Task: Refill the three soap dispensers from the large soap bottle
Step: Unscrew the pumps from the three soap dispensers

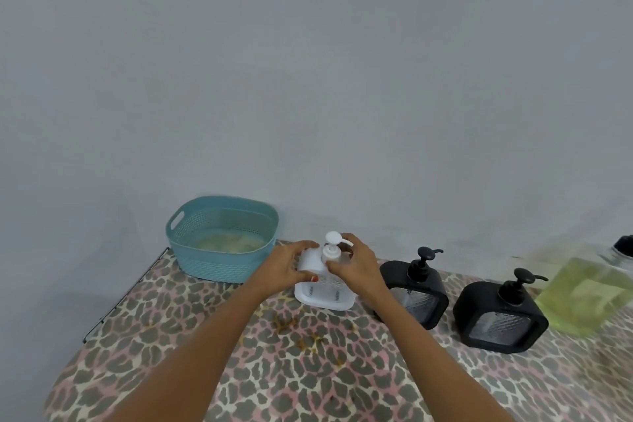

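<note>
Hands met over the white dispenser (324, 289), which stood upright toward the back of the leopard-print surface (308, 373), just to the right of a teal basket (219, 262). The left hand (289, 265) gripped the dispenser's body from its left side, its fingers (308, 245) curled over the top shoulder and the thumb, with a red nail, pressed against the front. The right hand (354, 269) came in from the other side, and its fingers (334, 264) pinched the pump collar (330, 253) at the neck. The white pump head (334, 238) rose above both hands with its spout pointing right.

Further right, 2 black dispensers stood in a row with their pumps on. The nearer black dispenser (416, 288) was just beside the right wrist, and the second black dispenser (501, 313) stood a little closer to the front edge. Past them, at the right edge of the view, was the large soap bottle (589, 288), clear and holding yellow-green liquid. It was blurred there, and its black cap (625, 245) seemed to be on. Something pale lay in the bottom of the basket, but I could not tell what. A plain grey wall (308, 79) stood behind it all.
</note>
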### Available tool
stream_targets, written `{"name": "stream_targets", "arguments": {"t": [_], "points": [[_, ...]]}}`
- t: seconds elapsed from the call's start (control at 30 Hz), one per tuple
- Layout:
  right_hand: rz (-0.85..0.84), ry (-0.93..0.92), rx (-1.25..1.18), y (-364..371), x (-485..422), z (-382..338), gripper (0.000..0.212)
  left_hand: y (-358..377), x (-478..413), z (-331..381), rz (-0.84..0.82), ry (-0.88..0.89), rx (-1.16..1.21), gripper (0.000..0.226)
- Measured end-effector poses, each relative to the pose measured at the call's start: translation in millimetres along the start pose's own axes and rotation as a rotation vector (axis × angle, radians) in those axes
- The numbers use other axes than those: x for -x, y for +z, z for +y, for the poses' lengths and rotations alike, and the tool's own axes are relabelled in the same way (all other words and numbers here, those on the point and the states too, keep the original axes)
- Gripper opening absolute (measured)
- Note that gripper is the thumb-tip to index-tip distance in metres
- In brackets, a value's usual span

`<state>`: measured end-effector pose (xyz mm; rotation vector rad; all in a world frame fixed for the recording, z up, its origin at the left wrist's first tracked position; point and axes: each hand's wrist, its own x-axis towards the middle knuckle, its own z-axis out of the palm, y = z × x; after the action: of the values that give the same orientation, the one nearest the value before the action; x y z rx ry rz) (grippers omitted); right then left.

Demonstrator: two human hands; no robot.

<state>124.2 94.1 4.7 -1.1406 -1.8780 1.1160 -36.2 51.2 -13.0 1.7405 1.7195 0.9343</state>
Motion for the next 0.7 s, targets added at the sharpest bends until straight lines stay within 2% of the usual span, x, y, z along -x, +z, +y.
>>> {"name": "stream_targets", "arguments": {"t": [0.07, 0.17, 0.3, 0.43, 0.57, 0.7], "points": [[-0.001, 0.01, -0.01, 3, 0, 1, 0.044, 0, -1, 0, -0.001, -0.007, 0.005, 0.061], [0.103, 0.042, 0.051, 6, -2, 5, 0.058, 1, -1, 1, 0.001, -0.033, 0.021, 0.061], [0.175, 0.022, 0.074, 11, -3, 11, 0.045, 1, -1, 1, -0.005, -0.043, 0.039, 0.062], [0.117, 0.001, 0.026, 8, 1, 6, 0.039, -1, -2, 3, -0.016, -0.03, 0.021, 0.061], [0.062, 0.017, -0.023, 8, 6, 5, 0.047, -1, -2, 3, -0.009, -0.027, 0.0, 0.06], [0.186, 0.024, 0.06, 15, 5, 6, 0.055, 0, -1, 3, -0.006, -0.029, 0.017, 0.06]]}}
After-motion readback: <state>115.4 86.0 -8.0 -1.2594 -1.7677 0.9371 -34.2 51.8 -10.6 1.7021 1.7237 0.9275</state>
